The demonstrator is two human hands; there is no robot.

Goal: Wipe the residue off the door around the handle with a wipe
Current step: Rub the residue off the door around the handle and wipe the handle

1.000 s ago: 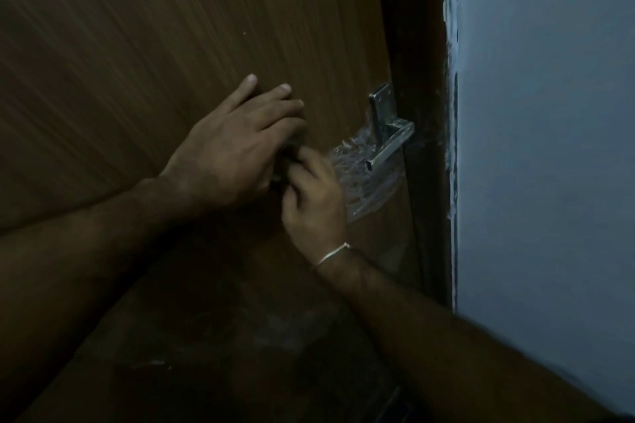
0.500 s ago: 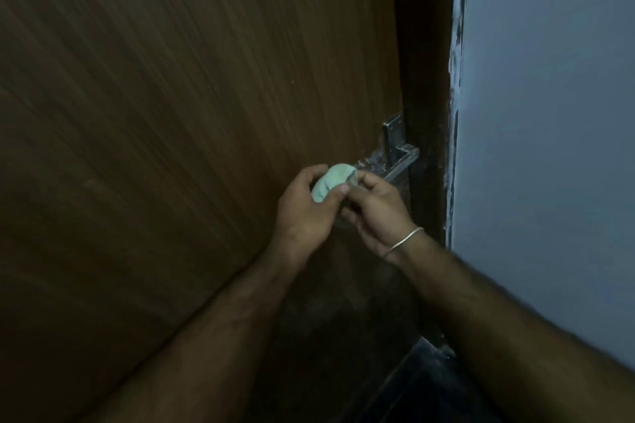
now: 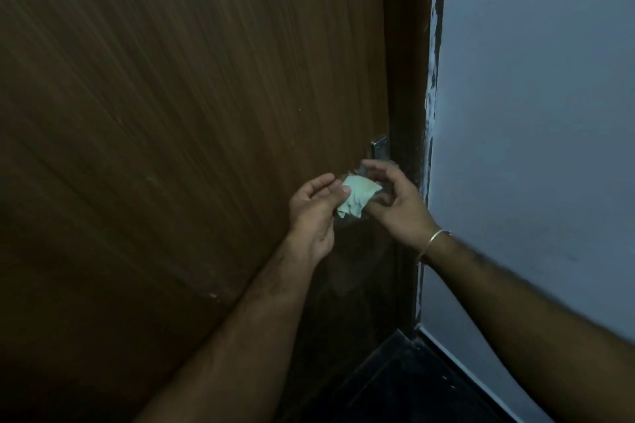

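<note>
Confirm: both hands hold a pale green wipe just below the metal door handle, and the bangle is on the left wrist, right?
Not quite. The head view shows the bangle on the right wrist. The left hand and right hand do hold the pale green wipe just below the metal door handle.

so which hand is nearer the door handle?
Right. The right hand sits just below the handle, its upper fingers reaching up close to it. The left hand is further off, down and to the left, with the wipe between the hands.

Wipe (image 3: 354,196) held between left hand (image 3: 314,208) and right hand (image 3: 395,203), before the door (image 3: 171,113) (handle (image 3: 379,147) just above); wall (image 3: 532,113) right.
</note>
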